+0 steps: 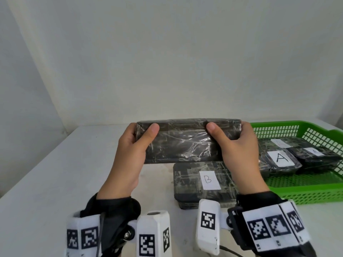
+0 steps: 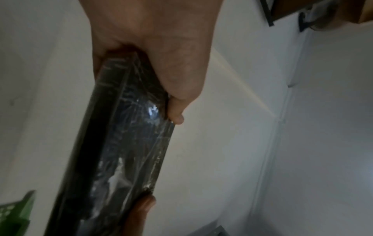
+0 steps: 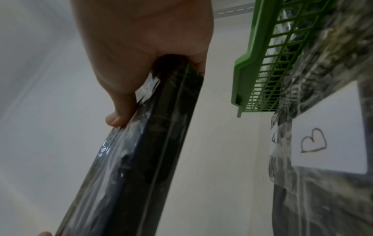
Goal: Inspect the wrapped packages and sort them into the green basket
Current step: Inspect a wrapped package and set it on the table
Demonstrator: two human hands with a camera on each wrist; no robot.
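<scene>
A dark package wrapped in clear film is held up above the table, tilted on its long edge, with no label showing. My left hand grips its left end, thumb on the near face; my right hand grips its right end the same way. In the wrist views the package runs away from each palm. Below it a package labelled B lies on the table. The green basket at the right holds packages labelled A.
The white table stretches to the left and ends at a pale wall behind. The basket's green lattice wall stands close to the right of my right hand. The stack under the B package sits just in front of the basket.
</scene>
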